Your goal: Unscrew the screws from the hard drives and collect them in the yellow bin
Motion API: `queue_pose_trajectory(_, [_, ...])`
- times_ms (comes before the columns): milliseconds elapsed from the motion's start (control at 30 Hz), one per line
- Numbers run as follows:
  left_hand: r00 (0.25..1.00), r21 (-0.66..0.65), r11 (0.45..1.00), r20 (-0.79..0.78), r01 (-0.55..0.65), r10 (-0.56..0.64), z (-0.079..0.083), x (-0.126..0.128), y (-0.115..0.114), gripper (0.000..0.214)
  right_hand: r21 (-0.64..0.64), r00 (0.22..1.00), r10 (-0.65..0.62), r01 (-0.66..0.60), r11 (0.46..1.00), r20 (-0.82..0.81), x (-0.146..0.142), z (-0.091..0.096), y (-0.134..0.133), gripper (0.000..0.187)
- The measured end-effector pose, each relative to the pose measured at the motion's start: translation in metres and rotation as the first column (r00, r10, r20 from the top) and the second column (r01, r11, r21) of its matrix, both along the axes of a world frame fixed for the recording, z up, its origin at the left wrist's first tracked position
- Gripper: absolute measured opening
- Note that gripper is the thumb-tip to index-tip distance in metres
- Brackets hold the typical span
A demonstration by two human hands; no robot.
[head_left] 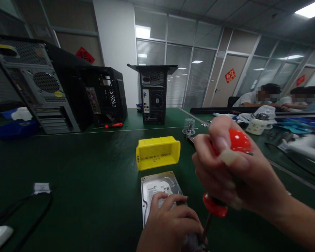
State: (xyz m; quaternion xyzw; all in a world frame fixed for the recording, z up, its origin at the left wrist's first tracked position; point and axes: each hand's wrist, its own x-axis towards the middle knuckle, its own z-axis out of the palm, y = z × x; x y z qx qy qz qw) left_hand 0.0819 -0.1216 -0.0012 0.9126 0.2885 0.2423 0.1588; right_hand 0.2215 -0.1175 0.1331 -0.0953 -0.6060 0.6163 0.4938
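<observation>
A silver hard drive lies flat on the green table just in front of me. My left hand rests on its near half, fingers curled and pressed down on the casing. My right hand is wrapped round a red-handled screwdriver, held upright with its shaft pointing down at the drive's near right corner beside my left hand. The tip is hidden behind my left hand. A yellow plastic bin sits tipped on its side just beyond the drive.
Three computer cases stand at the back: a grey one at left, a black one and an opened one. A second red screwdriver lies near them. Black cables run at left. Other people sit at far right.
</observation>
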Motion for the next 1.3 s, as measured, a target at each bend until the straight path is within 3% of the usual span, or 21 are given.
queue_pose_trajectory(133, [1.0, -0.024, 1.0, 0.007, -0.002, 0.002, 0.0, -0.001, 0.0, 0.02, -0.014, 0.996, -0.09, 0.089, 0.996, -0.018, -0.001, 0.005, -0.001, 0.019])
queue_pose_trajectory(267, [1.0, -0.007, 1.0, 0.005, 0.003, -0.003, -0.001, 0.0, 0.001, 0.018, -0.003, 0.999, -0.034, 0.035, 0.999, 0.041, 0.002, 0.009, 0.0, 0.025])
queue_pose_trajectory(400, [1.0, 0.011, 1.0, -0.008, 0.015, -0.015, -0.001, 0.0, 0.002, 0.014, -0.049, 0.995, -0.025, 0.029, 0.998, 0.092, 0.01, 0.003, 0.005, 0.02])
queue_pose_trajectory(500, [1.0, -0.002, 1.0, -0.001, 0.013, -0.013, -0.001, 0.0, 0.002, 0.015, -0.075, 0.986, -0.134, 0.142, 0.987, 0.101, 0.023, -0.007, 0.006, 0.021])
queue_pose_trajectory(667, [0.998, -0.047, 0.999, 0.055, -0.001, 0.003, -0.002, 0.0, 0.001, 0.016, -0.067, 0.904, -0.415, 0.422, 0.904, 0.098, 0.048, -0.025, -0.004, 0.031])
queue_pose_trajectory(833, [0.999, -0.048, 0.999, 0.052, -0.014, 0.017, -0.006, 0.002, 0.002, 0.015, -0.151, 0.829, -0.556, 0.559, 0.815, 0.066, 0.053, -0.038, -0.004, 0.034])
queue_pose_trajectory(967, [0.999, -0.005, 1.0, 0.04, 0.001, -0.001, -0.005, 0.002, 0.005, 0.017, -0.192, 0.799, -0.597, 0.598, 0.779, 0.067, 0.058, -0.044, 0.003, 0.029])
queue_pose_trajectory(1100, [0.998, 0.001, 0.999, -0.023, 0.054, -0.054, 0.006, -0.002, 0.007, 0.011, -0.218, 0.781, -0.618, 0.621, 0.753, 0.094, 0.062, -0.042, 0.002, 0.02])
queue_pose_trajectory(1200, [0.998, 0.018, 0.998, -0.019, 0.066, -0.066, 0.012, -0.003, 0.008, 0.012, -0.244, 0.794, -0.603, 0.601, 0.761, 0.076, 0.061, -0.039, -0.003, 0.028])
queue_pose_trajectory(1300, [0.998, 0.031, 0.998, -0.001, 0.056, -0.056, 0.008, -0.002, 0.008, 0.014, -0.19, 0.789, -0.61, 0.611, 0.768, 0.07, 0.061, -0.04, -0.005, 0.034])
